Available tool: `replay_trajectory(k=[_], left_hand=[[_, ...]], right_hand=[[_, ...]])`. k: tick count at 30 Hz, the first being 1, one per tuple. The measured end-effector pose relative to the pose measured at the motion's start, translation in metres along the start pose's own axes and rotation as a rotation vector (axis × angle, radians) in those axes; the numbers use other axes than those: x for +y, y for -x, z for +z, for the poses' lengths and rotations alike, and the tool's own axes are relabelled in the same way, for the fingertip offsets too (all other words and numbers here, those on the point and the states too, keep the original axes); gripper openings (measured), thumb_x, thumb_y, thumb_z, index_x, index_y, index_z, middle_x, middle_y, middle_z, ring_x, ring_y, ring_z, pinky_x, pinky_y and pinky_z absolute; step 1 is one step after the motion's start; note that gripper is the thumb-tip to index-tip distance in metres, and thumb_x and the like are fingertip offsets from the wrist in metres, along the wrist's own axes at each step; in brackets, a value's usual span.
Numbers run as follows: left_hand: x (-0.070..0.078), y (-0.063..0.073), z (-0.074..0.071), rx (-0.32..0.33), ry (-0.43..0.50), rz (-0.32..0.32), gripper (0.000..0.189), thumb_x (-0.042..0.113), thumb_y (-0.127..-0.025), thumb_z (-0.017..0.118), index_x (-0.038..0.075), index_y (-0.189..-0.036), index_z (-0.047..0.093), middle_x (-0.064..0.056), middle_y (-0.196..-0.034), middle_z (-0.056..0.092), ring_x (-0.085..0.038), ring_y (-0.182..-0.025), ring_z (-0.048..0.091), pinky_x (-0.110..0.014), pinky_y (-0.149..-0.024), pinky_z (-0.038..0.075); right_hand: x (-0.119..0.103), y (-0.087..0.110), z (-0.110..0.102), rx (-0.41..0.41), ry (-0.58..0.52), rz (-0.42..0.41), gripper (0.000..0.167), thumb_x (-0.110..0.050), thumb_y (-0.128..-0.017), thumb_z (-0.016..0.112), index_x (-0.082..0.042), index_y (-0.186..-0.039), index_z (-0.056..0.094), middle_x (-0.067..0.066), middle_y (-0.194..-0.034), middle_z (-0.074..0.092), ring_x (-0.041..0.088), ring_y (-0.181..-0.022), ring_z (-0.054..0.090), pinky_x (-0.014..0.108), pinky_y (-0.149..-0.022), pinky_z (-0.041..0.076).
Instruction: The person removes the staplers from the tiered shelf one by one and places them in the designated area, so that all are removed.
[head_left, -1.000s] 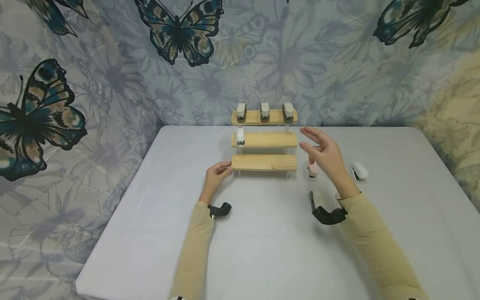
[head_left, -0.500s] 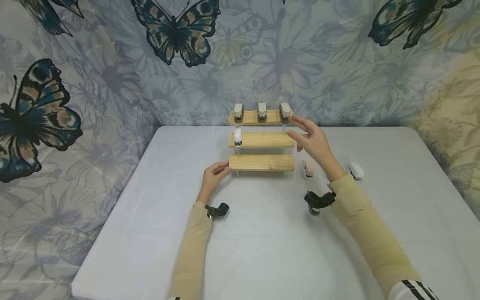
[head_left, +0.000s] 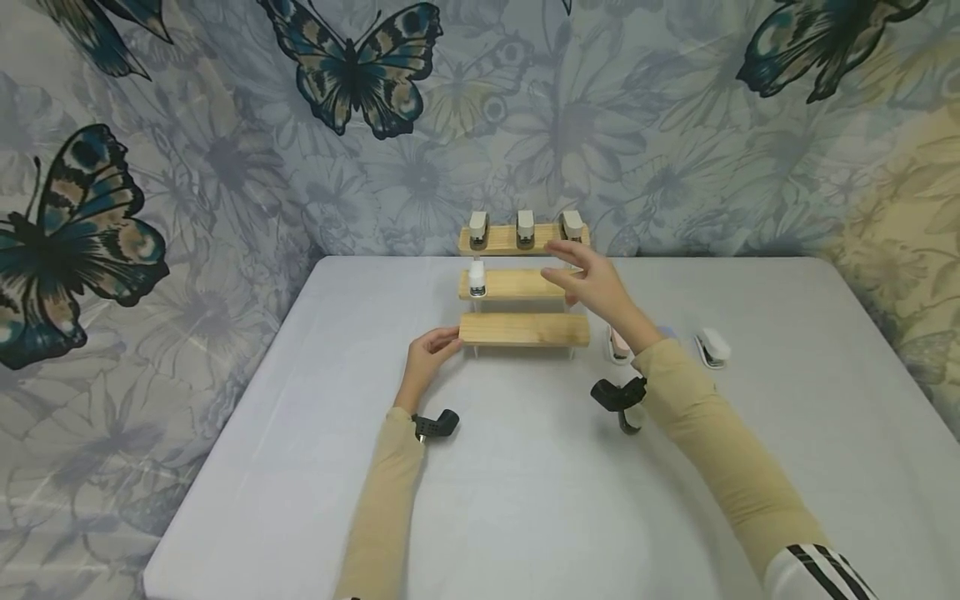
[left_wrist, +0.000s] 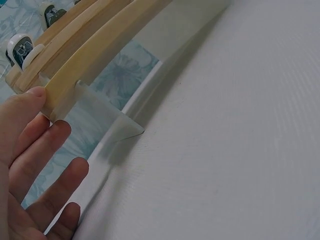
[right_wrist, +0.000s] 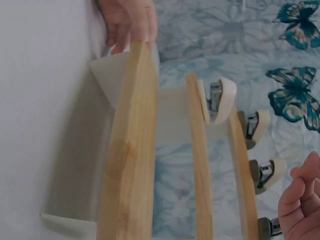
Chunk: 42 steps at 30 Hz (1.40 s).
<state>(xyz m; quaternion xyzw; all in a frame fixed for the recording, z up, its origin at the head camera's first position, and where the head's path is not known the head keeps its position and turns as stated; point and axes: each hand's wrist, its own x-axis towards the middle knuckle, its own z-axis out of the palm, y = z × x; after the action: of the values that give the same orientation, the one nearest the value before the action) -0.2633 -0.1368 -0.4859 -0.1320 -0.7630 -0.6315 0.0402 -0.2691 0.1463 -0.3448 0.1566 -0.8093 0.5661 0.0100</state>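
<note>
A three-tier wooden display stand stands at the back of the table. My left hand pinches the left end of its lowest board, thumb on top and index fingertip below in the left wrist view. My right hand hovers over the right part of the middle board, thumb and fingers apart with nothing visible between them. At the left of that board sits a white stapler. On the top board are three pale staplers with dark bases, including the middle one; my right fingers partly cover the rightmost.
Right of the stand, a pink stapler lies partly behind my right forearm. Farther right is a white stapler. Another stapler shows below the right wrist camera. A butterfly-patterned backdrop hangs behind the table.
My right hand has moved left, from beside the stand to over the middle board. My left hand keeps its hold on the lowest board. The staplers on the boards stay in place.
</note>
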Motion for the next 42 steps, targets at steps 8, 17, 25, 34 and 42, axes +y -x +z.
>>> replay_trajectory(k=[8, 17, 25, 34, 42], left_hand=[[0.004, 0.002, -0.002, -0.001, 0.02, 0.02, 0.03, 0.016, -0.082, 0.067, -0.002, -0.105, 0.062, -0.011, -0.107, 0.062, -0.02, -0.095, 0.059, -0.031, -0.083, 0.045], [0.003, 0.002, 0.002, -0.006, 0.038, 0.031, 0.029, 0.012, -0.082, 0.066, -0.005, -0.105, 0.062, -0.013, -0.105, 0.062, -0.021, -0.093, 0.06, -0.031, -0.081, 0.046], [-0.009, -0.001, 0.004, 0.009, 0.004, 0.016, 0.031, 0.016, -0.081, 0.067, -0.001, -0.106, 0.063, -0.011, -0.103, 0.064, -0.02, -0.092, 0.06, -0.031, -0.081, 0.046], [0.018, 0.008, 0.003, 0.002, -0.003, 0.015, 0.028, 0.009, -0.083, 0.065, -0.007, -0.106, 0.061, -0.015, -0.101, 0.063, -0.021, -0.089, 0.061, -0.03, -0.077, 0.047], [0.019, 0.008, 0.002, -0.003, -0.019, 0.032, 0.027, 0.009, -0.083, 0.065, -0.006, -0.106, 0.061, -0.017, -0.1, 0.063, -0.023, -0.089, 0.061, -0.031, -0.078, 0.047]], right_hand=[[0.008, -0.005, 0.012, -0.026, 0.064, 0.005, 0.053, -0.033, -0.086, 0.061, -0.011, -0.132, 0.046, 0.008, -0.132, 0.044, 0.019, -0.05, 0.055, 0.031, -0.055, 0.047], [0.001, 0.004, 0.025, -0.053, 0.052, -0.021, 0.045, -0.019, -0.088, 0.059, -0.004, -0.129, 0.047, 0.017, -0.131, 0.043, 0.034, -0.051, 0.054, 0.033, -0.053, 0.049], [0.023, -0.012, 0.036, -0.154, 0.078, 0.049, 0.055, -0.04, -0.089, 0.054, -0.017, -0.136, 0.039, 0.01, -0.135, 0.041, 0.032, -0.056, 0.057, 0.032, -0.057, 0.044], [0.018, -0.021, 0.05, -0.19, 0.12, 0.127, 0.062, -0.039, -0.085, 0.059, -0.023, -0.139, 0.033, 0.012, -0.137, 0.036, 0.024, -0.057, 0.059, 0.039, -0.085, 0.039], [0.02, -0.026, 0.061, -0.165, 0.063, 0.16, 0.079, -0.038, -0.074, 0.071, -0.025, -0.14, 0.03, 0.012, -0.139, 0.033, 0.025, -0.051, 0.054, 0.03, -0.062, 0.047]])
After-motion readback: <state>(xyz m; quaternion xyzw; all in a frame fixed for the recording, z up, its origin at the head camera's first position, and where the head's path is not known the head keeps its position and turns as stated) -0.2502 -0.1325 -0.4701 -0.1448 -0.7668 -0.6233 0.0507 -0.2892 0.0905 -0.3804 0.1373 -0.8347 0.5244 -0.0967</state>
